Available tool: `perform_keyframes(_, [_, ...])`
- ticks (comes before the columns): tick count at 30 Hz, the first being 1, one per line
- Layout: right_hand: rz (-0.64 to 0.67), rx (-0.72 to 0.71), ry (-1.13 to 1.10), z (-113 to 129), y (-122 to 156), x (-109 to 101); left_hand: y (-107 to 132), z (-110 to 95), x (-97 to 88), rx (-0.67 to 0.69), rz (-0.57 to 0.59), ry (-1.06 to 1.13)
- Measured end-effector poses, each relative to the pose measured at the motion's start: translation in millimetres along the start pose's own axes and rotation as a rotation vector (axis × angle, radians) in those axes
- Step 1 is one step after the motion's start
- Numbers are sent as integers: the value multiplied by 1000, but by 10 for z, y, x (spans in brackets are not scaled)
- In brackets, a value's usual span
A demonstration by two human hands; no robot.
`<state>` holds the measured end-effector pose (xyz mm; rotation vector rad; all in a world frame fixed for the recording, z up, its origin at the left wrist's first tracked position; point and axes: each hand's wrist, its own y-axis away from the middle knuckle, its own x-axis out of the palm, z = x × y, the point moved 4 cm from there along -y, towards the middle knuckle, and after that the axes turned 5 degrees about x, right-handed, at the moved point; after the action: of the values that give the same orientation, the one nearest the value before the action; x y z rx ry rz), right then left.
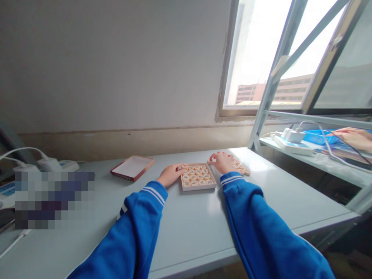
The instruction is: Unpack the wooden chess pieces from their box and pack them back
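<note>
A shallow white box (199,187) lies on the table, filled with rows of round wooden Chinese chess pieces (198,172) bearing dark characters. At its left wall, my left hand (170,175) grips the edge, thumb at the rim. My right hand (222,162) is beside the box's far right corner, its fingers closed in a pinch; whatever they hold is too small to make out. More loose Chinese chess pieces (240,167) lie on the table just right of that hand, which partly hides them.
An upturned box lid (132,167) with a dark red rim lies left on the table (192,228). White chargers and cables (49,166) stand at the far left, beside a blurred patch. Right, on another table, are a blue tray (315,136) and another person's hand (353,137). A metal post (269,89) rises between.
</note>
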<state>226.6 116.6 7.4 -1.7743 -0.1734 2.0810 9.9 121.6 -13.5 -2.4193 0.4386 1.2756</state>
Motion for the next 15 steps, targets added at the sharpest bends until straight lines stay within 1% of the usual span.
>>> perform_keyframes(2, [3, -73, -145, 60, -5, -53, -3, 15, 7, -8, -5, -25])
perform_keyframes(4, [68, -195, -289, 166, 9, -84, -6, 24, 6, -17, -22, -42])
perform_keyframes(6, [144, -299, -355, 285, 46, -91, -5, 18, -3, -4, -52, -33])
perform_keyframes(9, [172, -358, -326, 421, 111, -61, 2, -3, -20, 42, -87, 13])
perform_keyframes(13, [93, -391, -268, 518, 183, -4, 10, -17, -22, 92, -88, 41])
perform_keyframes(15, [80, -405, -253, 543, 206, 27, 11, -15, -20, 101, -92, 42])
